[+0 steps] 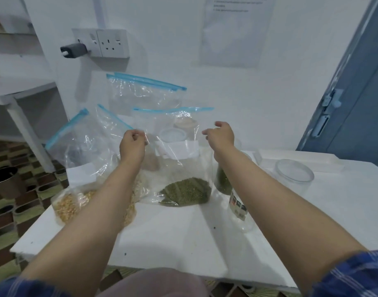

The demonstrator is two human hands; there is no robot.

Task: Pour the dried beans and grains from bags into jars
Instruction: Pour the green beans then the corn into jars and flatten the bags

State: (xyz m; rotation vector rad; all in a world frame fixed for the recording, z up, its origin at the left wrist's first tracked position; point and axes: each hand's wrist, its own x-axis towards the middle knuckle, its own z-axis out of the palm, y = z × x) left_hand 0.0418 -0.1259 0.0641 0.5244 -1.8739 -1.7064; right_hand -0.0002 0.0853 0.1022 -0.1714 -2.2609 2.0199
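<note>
A clear zip bag (179, 159) with a blue seal stands upright at the middle of the white table (179, 234). Green beans (187, 190) fill its bottom. My left hand (132, 145) pinches the bag's left edge below the seal. At the bag's right edge, my right hand (221, 136) pinches the plastic. Behind my right forearm stands a glass jar (222, 182) partly filled with green beans. A clear labelled jar (240, 210) sits under that forearm. Under my left forearm lies a bag of yellow grains (69, 205).
More clear zip bags (141, 93) stand against the wall, with two white-lidded jars (173, 133) seen through the plastic. A wide glass container (294, 173) and a white tray (301, 160) are at the right. The table's left edge drops to a patterned floor.
</note>
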